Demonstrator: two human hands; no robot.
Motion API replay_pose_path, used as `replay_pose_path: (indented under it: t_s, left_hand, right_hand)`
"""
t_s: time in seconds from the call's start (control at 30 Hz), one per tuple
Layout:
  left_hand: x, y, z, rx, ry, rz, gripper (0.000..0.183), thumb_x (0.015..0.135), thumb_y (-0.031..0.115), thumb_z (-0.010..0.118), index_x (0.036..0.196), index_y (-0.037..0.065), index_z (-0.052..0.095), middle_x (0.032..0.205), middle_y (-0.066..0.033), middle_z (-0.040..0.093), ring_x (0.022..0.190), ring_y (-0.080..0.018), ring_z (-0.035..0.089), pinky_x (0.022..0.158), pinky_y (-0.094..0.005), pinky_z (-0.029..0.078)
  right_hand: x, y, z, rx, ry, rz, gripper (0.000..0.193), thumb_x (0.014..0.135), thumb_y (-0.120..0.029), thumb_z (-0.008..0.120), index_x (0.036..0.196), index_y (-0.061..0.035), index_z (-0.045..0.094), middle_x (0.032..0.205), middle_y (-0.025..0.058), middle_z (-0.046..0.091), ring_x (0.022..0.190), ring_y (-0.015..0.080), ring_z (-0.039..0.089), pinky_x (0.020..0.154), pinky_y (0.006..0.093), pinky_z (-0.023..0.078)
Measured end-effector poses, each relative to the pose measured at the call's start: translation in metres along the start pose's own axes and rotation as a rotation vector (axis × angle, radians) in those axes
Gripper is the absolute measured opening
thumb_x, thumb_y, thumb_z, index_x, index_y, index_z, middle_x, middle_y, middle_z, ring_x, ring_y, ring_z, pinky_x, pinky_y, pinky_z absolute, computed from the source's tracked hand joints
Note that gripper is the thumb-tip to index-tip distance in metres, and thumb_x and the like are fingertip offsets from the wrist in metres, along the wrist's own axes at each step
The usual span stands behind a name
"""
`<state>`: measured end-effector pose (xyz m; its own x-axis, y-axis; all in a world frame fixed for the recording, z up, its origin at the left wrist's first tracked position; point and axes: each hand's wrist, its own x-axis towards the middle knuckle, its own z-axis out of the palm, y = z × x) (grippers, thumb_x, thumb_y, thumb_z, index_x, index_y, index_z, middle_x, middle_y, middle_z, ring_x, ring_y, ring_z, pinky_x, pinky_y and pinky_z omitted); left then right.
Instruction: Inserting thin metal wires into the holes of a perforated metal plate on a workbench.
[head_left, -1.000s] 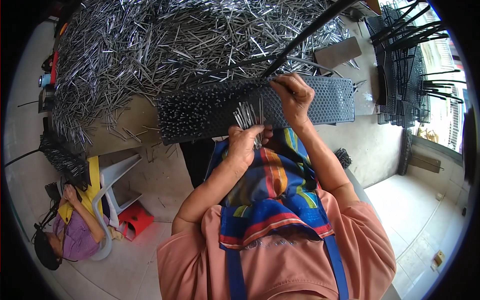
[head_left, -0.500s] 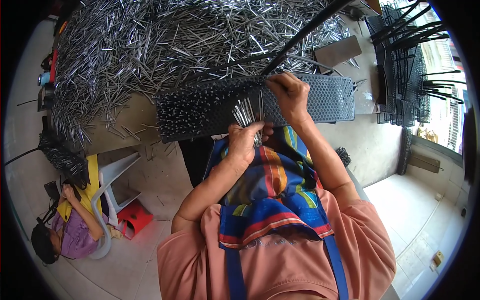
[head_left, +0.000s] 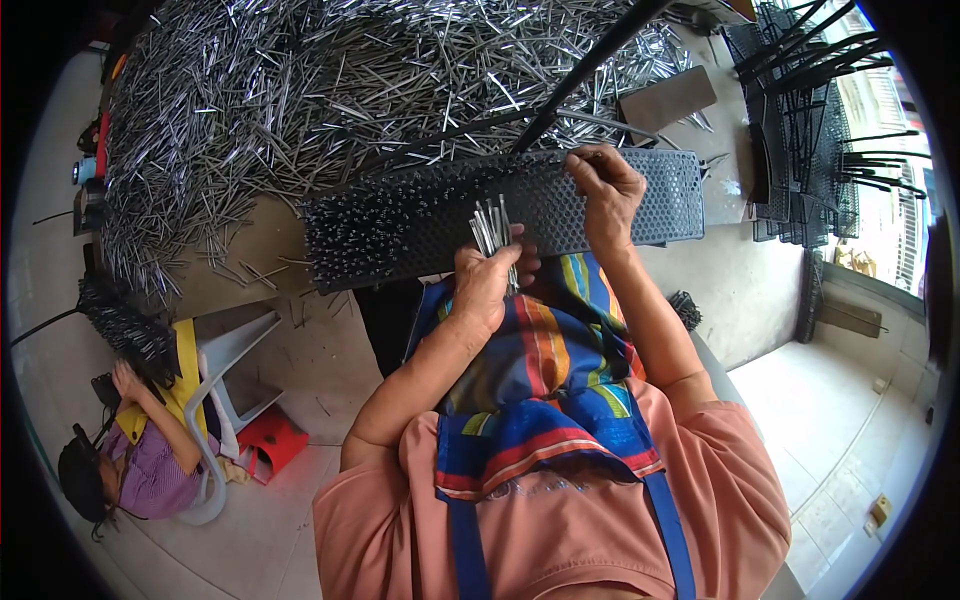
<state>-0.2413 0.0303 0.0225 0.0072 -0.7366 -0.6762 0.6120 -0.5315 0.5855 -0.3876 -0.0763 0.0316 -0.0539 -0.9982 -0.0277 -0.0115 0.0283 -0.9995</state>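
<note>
A striped apron (head_left: 545,440) covers a salmon shirt (head_left: 570,530).

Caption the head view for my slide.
Left hand holds metal rods; right hand is at the perforated tray, its left end filled.

The rods (head_left: 490,232) are silver, the tray (head_left: 640,207) perhaps black, the striped apron (head_left: 538,350) multicoloured.

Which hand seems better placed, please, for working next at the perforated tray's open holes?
Probably the right hand: it is over the perforated tray, beside open holes. The left hand sits at the near edge, occupied with a bundle of metal rods. Whether the right holds anything is unclear.
</note>
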Motion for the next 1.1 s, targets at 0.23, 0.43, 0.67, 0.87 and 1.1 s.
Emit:
replay_pose_path:
  t_s: [0.23, 0.43, 0.67, 0.87, 1.1]
  left_hand:
    - [-0.001, 0.003, 0.004, 0.017, -0.018, -0.006, 0.019, 0.087, 0.003, 0.057, 0.105, 0.001, 0.062, 0.083, -0.0129, 0.07, 0.066, -0.0192, 0.068, 0.055, -0.0289, 0.053]
    - [-0.001, 0.003, 0.004, 0.061, -0.019, 0.004, 0.019, 0.085, 0.001, 0.058, 0.103, 0.001, 0.063, 0.084, -0.0123, 0.071, 0.068, -0.0202, 0.069, 0.057, -0.0302, 0.054]
    - [0.0, 0.006, 0.002, 0.074, -0.043, -0.008, 0.02, 0.084, 0.0, 0.06, 0.104, 0.001, 0.064, 0.085, -0.0124, 0.071, 0.068, -0.0192, 0.068, 0.058, -0.0297, 0.053]
    - [0.004, 0.004, 0.004, -0.003, -0.008, -0.056, 0.017, 0.085, -0.001, 0.061, 0.101, 0.0, 0.065, 0.086, -0.0125, 0.072, 0.07, -0.0187, 0.069, 0.058, -0.0291, 0.053]
    - [0.004, 0.009, 0.008, -0.097, -0.039, -0.054, 0.019, 0.083, -0.003, 0.064, 0.101, 0.001, 0.068, 0.083, -0.0111, 0.072, 0.067, -0.0193, 0.07, 0.055, -0.029, 0.054]
  right_hand:
    - [0.009, 0.01, 0.002, -0.27, -0.076, -0.392, 0.011, 0.078, 0.008, 0.07, 0.087, 0.0035, 0.068, 0.082, 0.004, 0.065, 0.07, 0.0074, 0.059, 0.06, 0.0204, 0.046]
    - [0.01, 0.008, 0.004, -0.319, -0.122, -0.458, 0.012, 0.077, 0.008, 0.072, 0.087, 0.0035, 0.07, 0.083, 0.0061, 0.066, 0.07, 0.0102, 0.062, 0.062, 0.0222, 0.05]
    - [0.006, 0.009, 0.009, -0.42, -0.118, -0.427, 0.015, 0.076, 0.008, 0.072, 0.09, 0.0024, 0.072, 0.084, 0.0073, 0.068, 0.073, 0.0123, 0.066, 0.063, 0.0233, 0.052]
    - [0.005, 0.015, 0.008, -0.412, -0.104, -0.456, 0.016, 0.076, 0.009, 0.072, 0.091, 0.0016, 0.072, 0.084, 0.0074, 0.068, 0.071, 0.013, 0.066, 0.064, 0.0241, 0.052]
    - [-0.006, -0.017, 0.0, -0.449, -0.35, 0.188, 0.009, 0.079, -0.004, 0.074, 0.085, 0.0028, 0.071, 0.072, 0.004, 0.066, 0.066, 0.009, 0.06, 0.058, 0.0231, 0.046]
